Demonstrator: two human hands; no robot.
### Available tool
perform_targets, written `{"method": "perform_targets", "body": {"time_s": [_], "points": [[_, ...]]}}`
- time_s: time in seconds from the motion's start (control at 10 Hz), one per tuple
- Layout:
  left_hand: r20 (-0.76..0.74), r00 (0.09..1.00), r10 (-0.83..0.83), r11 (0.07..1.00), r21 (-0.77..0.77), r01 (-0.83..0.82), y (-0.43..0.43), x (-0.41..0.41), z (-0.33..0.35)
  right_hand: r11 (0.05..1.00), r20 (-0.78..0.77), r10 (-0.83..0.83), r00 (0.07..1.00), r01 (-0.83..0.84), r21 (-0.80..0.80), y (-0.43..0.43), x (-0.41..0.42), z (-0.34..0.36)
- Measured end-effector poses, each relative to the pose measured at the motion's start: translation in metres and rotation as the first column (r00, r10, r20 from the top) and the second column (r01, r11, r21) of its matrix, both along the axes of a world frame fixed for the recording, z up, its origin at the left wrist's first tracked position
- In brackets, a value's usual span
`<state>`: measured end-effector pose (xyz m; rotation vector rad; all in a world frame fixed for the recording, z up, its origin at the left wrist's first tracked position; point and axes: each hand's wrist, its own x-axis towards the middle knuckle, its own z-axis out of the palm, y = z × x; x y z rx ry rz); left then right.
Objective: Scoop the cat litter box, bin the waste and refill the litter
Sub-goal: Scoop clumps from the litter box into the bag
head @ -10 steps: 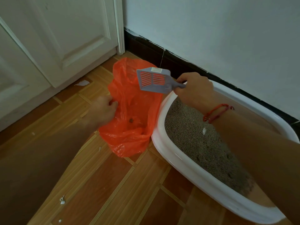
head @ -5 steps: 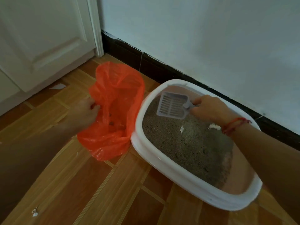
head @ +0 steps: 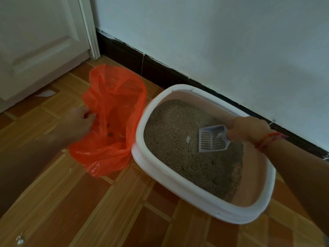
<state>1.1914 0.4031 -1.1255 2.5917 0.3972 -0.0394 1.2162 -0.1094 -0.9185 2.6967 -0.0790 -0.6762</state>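
A white-rimmed litter box with pink inner walls stands on the floor by the wall, holding grey-brown litter. My right hand grips the handle of a slotted grey scoop, whose blade lies on the litter near the box's right side. A small pale scrap sits on the litter just left of the scoop. To the left of the box, my left hand pinches the rim of an orange plastic bag and holds it open; a few dark clumps lie inside.
A white door and its frame stand at the back left. A dark skirting board runs along the white wall behind the box. Small white scraps lie on the wooden floor.
My right hand has carried the scoop from above the orange bag back over the box and down onto the litter on the right. The left hand still holds the bag's rim.
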Motion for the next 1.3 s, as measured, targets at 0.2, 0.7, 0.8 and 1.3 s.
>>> {"method": "perform_targets", "body": {"time_s": [0.2, 0.7, 0.8, 1.3], "points": [[-0.003, 1.0, -0.007, 1.0, 0.0, 0.007, -0.014, -0.01, 0.028, 0.99, -0.024, -0.051, 0.998, 0.054, 0.128, 0.003, -0.011, -0.031], [-0.011, 1.0, 0.009, 0.994, -0.107, -0.011, -0.062, -0.043, 0.1, 0.734, -0.082, -0.312, 0.947, 0.294, 0.613, 0.021, -0.032, -0.082], [-0.017, 1.0, 0.026, 0.991, -0.132, -0.028, -0.071, -0.048, 0.113, 0.702, -0.067, -0.305, 0.95, 0.272, 0.658, 0.023, -0.036, -0.079], [-0.082, 0.994, 0.072, 0.982, -0.169, -0.085, -0.081, -0.058, 0.142, 0.541, -0.02, -0.379, 0.925, 0.239, 0.806, 0.026, -0.03, -0.049]]}}
